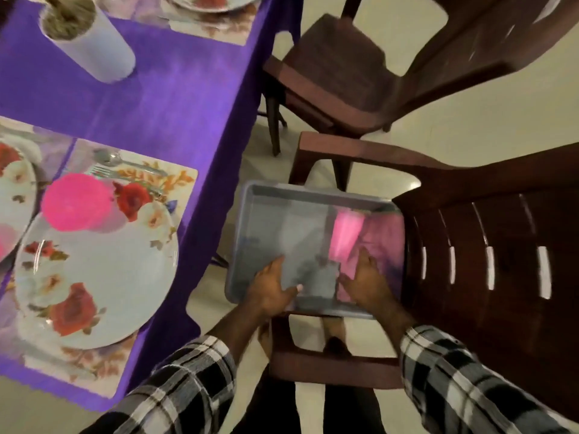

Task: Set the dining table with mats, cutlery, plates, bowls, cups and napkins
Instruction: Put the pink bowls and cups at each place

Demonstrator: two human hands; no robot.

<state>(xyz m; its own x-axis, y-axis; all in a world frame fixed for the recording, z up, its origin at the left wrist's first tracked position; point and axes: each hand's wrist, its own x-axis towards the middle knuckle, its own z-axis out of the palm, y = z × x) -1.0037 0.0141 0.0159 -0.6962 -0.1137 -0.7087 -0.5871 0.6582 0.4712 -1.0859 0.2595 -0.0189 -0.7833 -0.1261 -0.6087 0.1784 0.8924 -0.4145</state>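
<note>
A person reaches into a grey tray [250,220] on a chair [470,245] beside the table [175,101]; left hand [272,288] grips a grey napkin [313,277], right hand [368,281] rests flat-fingered on pink napkins [380,236]. Next, likely, lifting one across to a mat [175,180].
</note>
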